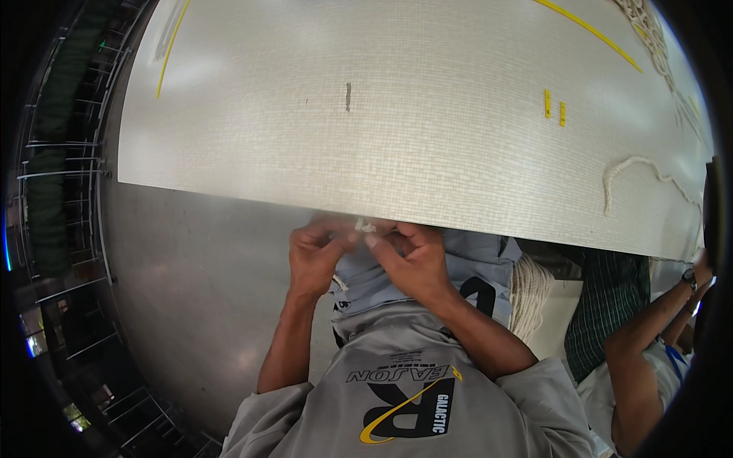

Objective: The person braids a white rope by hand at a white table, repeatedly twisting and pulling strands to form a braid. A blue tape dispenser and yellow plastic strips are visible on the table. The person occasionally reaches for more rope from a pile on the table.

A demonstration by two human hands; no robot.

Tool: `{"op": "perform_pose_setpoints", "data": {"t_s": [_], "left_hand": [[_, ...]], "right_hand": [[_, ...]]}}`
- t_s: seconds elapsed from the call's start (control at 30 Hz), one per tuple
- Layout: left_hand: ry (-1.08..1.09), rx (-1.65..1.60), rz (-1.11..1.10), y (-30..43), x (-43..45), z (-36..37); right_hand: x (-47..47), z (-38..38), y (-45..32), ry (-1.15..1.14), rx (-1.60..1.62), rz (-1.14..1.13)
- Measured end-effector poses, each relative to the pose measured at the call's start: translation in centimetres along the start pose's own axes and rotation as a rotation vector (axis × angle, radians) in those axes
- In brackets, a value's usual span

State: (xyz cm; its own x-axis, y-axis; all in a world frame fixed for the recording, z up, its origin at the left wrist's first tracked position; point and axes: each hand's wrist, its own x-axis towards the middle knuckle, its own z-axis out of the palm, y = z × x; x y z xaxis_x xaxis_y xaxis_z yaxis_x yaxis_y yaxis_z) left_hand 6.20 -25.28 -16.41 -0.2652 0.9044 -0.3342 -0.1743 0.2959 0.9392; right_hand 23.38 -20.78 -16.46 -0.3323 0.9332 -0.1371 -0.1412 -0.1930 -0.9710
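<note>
Both hands meet just under the near edge of a white table (372, 160) with a fine grid pattern. Between the fingertips is a small piece of white cord (365, 225), possibly a knot; blur hides its exact shape. My left hand (318, 246) pinches it from the left with thumb and forefinger. From the right, my right hand (413, 246) does the same, its thumb pointing up at the cord. A short cord end (340, 281) shows beside my left wrist, over the grey-blue cloth (366, 286) on my lap.
A bundle of off-white cord (531, 292) hangs to my right. Another person's arm (647, 326) is at the far right. On the table lie a loose rope (635, 161), knotted netting (650, 37) and yellow marking strips (547, 103). Metal railings (69, 172) stand left beyond the grey floor (200, 275).
</note>
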Motion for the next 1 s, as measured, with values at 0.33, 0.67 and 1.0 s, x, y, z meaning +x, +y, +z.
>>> {"op": "perform_pose_setpoints", "data": {"t_s": [0.33, 0.67, 1.0], "left_hand": [[0.051, 0.134, 0.111, 0.5, 0.0, 1.6], [-0.026, 0.004, 0.127, 1.4, -0.3, 2.2], [-0.028, 0.109, -0.029, 2.7, -0.2, 1.1]], "right_hand": [[0.2, -0.1, 0.9, 0.101, -0.103, -0.096], [0.4, 0.0, 0.9, 0.041, 0.262, 0.193], [0.3, -2.1, 0.0, -0.138, -0.272, 0.04]]}}
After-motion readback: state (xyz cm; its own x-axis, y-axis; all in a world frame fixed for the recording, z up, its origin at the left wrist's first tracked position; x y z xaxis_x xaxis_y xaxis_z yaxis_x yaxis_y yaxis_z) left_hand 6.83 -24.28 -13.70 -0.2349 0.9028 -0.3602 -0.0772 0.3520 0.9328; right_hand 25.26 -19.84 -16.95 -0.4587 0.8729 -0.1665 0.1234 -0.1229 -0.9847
